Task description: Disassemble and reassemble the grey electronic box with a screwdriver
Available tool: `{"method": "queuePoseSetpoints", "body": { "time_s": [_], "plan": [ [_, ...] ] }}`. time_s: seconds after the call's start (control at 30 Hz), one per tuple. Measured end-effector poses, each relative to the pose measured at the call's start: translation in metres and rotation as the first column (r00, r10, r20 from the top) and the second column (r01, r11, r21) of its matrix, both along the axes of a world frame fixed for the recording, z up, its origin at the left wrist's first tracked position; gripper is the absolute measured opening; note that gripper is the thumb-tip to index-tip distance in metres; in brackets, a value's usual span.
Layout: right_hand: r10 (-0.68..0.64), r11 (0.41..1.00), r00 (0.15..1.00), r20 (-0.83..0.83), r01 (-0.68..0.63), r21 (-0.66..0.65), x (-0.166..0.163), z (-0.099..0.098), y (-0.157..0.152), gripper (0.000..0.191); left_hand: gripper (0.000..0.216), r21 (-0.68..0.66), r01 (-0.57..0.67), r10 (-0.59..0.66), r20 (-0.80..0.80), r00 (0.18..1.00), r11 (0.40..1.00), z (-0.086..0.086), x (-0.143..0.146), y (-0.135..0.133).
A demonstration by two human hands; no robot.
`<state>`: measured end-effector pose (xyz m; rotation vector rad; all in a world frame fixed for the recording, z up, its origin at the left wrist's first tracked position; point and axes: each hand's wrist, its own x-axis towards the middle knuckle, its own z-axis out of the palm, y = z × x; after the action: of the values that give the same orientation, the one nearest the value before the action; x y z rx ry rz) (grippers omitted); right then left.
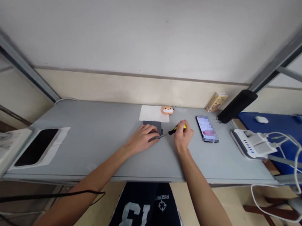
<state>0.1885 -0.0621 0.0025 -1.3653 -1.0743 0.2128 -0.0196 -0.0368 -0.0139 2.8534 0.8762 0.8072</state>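
Note:
My left hand (pixel 143 138) lies on a small dark grey flat device (pixel 153 126) on the grey table (pixel 100 136), fingers spread over its near edge. My right hand (pixel 183 136) is closed round a small screwdriver (pixel 173 130) with a black and yellow handle. The screwdriver's tip points left and down, toward the device's right near corner beside my left fingers.
A white sheet (pixel 153 113) and a small orange figure (pixel 167 110) lie behind the device. A lit phone (pixel 206 128) is to the right, a small carton (pixel 216 101) behind it. A white power strip (pixel 249 143) with cables sits at the right edge; a dark phone (pixel 36 146) lies far left.

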Motion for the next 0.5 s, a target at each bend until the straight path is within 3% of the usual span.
{"method": "queuePoseSetpoints", "body": {
  "time_s": [0.27,0.37,0.5],
  "plan": [
    [0.007,0.999,0.972,-0.234,0.003,0.043,0.001,0.004,0.003,0.037,0.019,-0.004,-0.02,0.021,0.121,0.992,1.0,0.006,-0.008,0.011],
    [-0.074,0.994,0.947,-0.312,0.093,0.048,0.007,0.006,0.007,0.037,0.019,-0.045,-0.063,0.07,0.185,0.98,0.997,0.015,-0.018,0.036],
    [-0.099,0.993,0.955,-0.281,0.115,0.04,0.007,0.008,0.005,0.038,0.019,-0.146,-0.272,0.299,0.223,0.928,0.951,0.013,-0.027,0.085]
  ]
}}
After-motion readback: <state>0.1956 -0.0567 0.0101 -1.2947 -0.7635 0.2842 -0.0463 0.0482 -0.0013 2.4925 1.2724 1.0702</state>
